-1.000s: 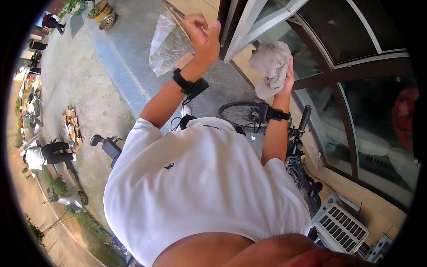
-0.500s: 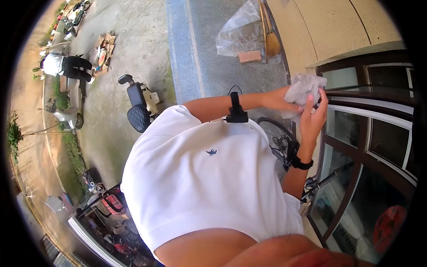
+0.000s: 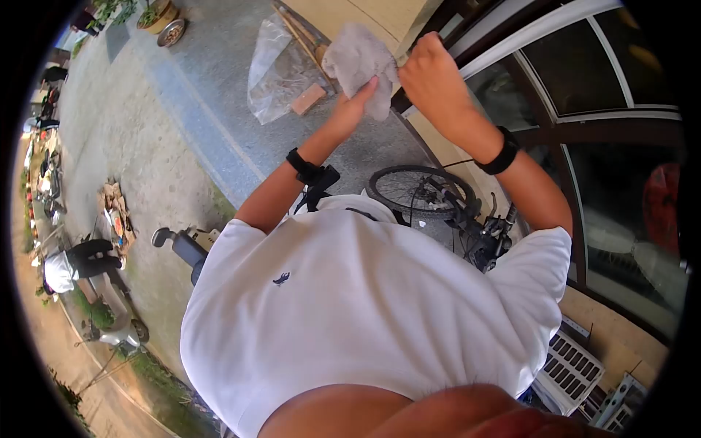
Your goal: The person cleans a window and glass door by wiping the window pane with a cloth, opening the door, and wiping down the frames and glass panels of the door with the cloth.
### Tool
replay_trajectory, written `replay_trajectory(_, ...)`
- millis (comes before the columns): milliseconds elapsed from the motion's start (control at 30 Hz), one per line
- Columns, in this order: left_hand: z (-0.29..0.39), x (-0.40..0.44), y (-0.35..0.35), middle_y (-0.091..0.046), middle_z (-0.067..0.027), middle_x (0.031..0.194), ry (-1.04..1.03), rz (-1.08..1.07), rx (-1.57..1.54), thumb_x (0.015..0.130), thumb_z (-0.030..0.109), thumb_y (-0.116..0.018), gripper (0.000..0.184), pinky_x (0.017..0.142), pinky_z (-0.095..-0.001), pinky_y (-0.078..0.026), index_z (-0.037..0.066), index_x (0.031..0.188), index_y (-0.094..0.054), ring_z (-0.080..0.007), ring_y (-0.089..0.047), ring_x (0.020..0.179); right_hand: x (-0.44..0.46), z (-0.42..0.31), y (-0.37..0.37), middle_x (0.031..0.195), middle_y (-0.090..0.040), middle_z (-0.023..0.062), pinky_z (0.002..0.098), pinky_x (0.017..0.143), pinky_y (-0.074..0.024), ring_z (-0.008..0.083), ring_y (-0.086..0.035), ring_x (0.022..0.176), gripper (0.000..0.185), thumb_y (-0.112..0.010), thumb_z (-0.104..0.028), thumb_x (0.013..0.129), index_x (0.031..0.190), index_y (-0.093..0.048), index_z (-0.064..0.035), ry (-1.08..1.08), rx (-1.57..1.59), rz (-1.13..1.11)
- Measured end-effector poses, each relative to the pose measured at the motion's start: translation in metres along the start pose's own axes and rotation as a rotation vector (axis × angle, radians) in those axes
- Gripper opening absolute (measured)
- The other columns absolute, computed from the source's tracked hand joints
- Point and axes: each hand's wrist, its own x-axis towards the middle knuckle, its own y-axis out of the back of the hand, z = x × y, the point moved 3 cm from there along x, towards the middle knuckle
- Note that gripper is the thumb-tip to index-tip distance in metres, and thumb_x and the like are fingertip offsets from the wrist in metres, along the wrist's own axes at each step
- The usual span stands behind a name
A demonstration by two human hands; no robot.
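A greyish cleaning cloth hangs bunched from my left hand, its thumb lying across the front and the other fingers hidden behind the fabric. My right hand is closed, with curled fingers and the back of the hand toward me. It is right beside the cloth's right edge, close to the dark window frame. Whatever those right fingers grip, if anything, is hidden. Both wrists wear black bands.
Below my arms stands a bicycle against the wall. Beyond the cloth lie a plastic sheet, a brick and a broom. Windows line my right side. Another person bends near a parked scooter at far left.
My view has turned, bringing more of the bicycle into sight. The cloth, bunched between both hands before, now hangs more spread from my left hand. My right hand has closed beside it.
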Motion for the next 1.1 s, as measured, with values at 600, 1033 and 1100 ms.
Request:
replay_trajectory(600, -0.129, -0.011, -0.18, -0.052, -0.0107, 0.133, 0.082, -0.306, -0.166, 0.102, 0.028, -0.05, 0.045, 0.106, -0.0307, -0.034, -0.003, 0.134, -0.047, -0.0197, -0.045, 0.126, -0.155, 0.019, -0.035, 0.107, -0.07, 0.0109, 0.0321, 0.09, -0.0415, 0.0197, -0.062, 0.106, 0.027, -0.058, -0.019, 0.083, 0.094, -0.073, 0.0005, -0.316, 0.121, -0.051)
replay_trajectory(1033, -0.143, 0.024, -0.195, -0.052, -0.0172, 0.135, -0.253, -0.586, 0.01, 0.096, 0.011, -0.053, 0.043, 0.107, -0.0375, -0.035, -0.001, 0.136, -0.043, -0.0299, -0.046, 0.128, -0.188, 0.113, -0.04, 0.102, -0.062, 0.0017, 0.0415, 0.08, -0.0402, 0.0245, -0.056, 0.093, 0.01, -0.067, -0.02, 0.079, 0.087, -0.07, -0.0136, -0.913, -0.049, 0.099)
replay_trajectory(1100, -0.134, 0.03, -0.182, -0.054, -0.0197, 0.131, -0.204, -0.708, 0.169, 0.093, 0.01, -0.056, 0.043, 0.105, -0.0386, -0.037, 0.0, 0.134, -0.046, -0.0323, -0.049, 0.125, -0.19, 0.133, -0.048, 0.099, -0.062, 0.0005, 0.0403, 0.078, -0.0396, 0.0236, -0.056, 0.091, 0.011, -0.068, -0.023, 0.08, 0.087, -0.069, -0.0152, -0.959, -0.167, 0.081)
